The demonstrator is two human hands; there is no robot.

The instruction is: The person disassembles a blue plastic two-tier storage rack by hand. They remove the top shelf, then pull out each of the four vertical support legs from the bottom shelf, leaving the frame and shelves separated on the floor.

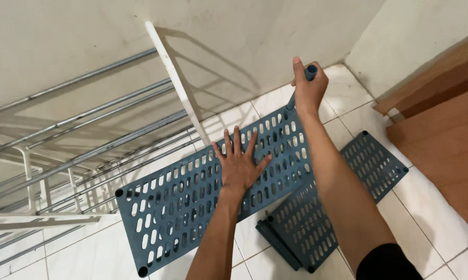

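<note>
Hands split the work on a blue slotted shelf panel (192,202) lying on the tiled floor (104,254): the left hand (237,167) is spread flat, fingers wide, pressing the panel down to steady it, while the right hand (308,88) is closed around a blue tube (310,71) standing at the panel's far right corner, probably seated in its socket. More panels (343,197) lie to the near right; a white metal rack (78,150) stands left

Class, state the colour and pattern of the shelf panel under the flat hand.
The shelf panel is blue-grey, perforated with rows of oval slots; the head view shows it.
</note>
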